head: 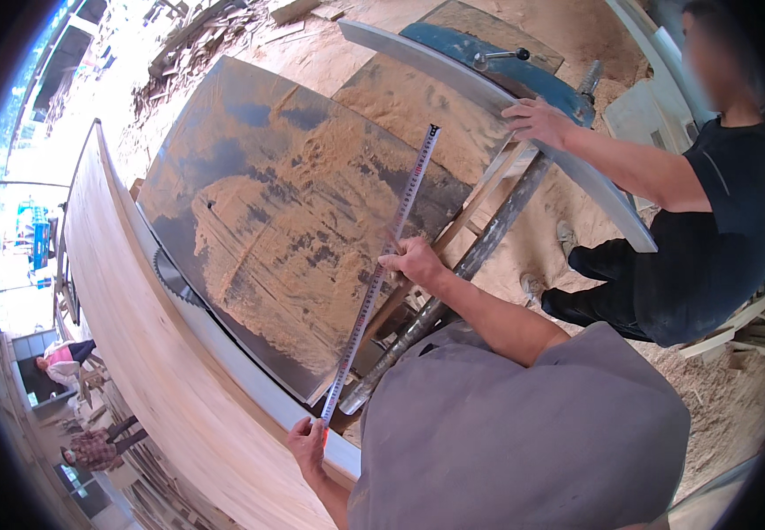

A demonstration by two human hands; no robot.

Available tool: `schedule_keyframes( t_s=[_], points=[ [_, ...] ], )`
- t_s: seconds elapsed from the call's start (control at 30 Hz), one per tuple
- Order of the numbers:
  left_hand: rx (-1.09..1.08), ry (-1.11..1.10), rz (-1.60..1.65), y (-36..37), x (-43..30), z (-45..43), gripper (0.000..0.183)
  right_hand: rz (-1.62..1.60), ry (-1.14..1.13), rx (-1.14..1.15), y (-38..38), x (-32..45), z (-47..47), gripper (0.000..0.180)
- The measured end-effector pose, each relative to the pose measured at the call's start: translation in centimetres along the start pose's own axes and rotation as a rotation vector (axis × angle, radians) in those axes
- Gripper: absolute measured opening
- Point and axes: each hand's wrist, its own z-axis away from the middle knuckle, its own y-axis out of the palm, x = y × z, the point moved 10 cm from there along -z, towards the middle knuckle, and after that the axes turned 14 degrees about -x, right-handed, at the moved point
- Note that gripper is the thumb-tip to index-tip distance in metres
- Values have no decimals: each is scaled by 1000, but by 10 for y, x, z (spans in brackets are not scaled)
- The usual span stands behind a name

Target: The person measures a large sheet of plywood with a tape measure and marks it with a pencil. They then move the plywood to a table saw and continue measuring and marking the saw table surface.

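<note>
My left hand [306, 445] is closed around a tape measure, of which only a small orange-red part [325, 434] shows beside the fingers. From it the extended blade of the tape [369, 298] runs diagonally over the metal saw table [170, 156], its free end beyond the table's near edge strip. Partway along, my right hand [415, 262] pinches the blade between thumb and fingers. Sawdust [250, 225] covers much of the table. A toothed circular saw blade [174, 275] stands up through a slot beside a wide pale wooden board [150, 358].
A co-worker's hand [538, 122] rests on the long metal fence [435, 73]. Behind the fence is a blue housing with a lever [501, 55]. A round metal rail [505, 215] runs along the table. Wood scraps [183, 53] lie beyond; two people [94, 450] are farther off.
</note>
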Motion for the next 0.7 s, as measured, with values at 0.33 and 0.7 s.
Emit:
schedule_keyframes(
  t_s=[0.33,0.7],
  points=[
    [-131,186,69,-27,-10,-25,20,-104,-34,2,51,24,7,25],
    [-111,259,170,-46,5,-136,31,-9,-5,-58,164,-2,49,25]
  ],
)
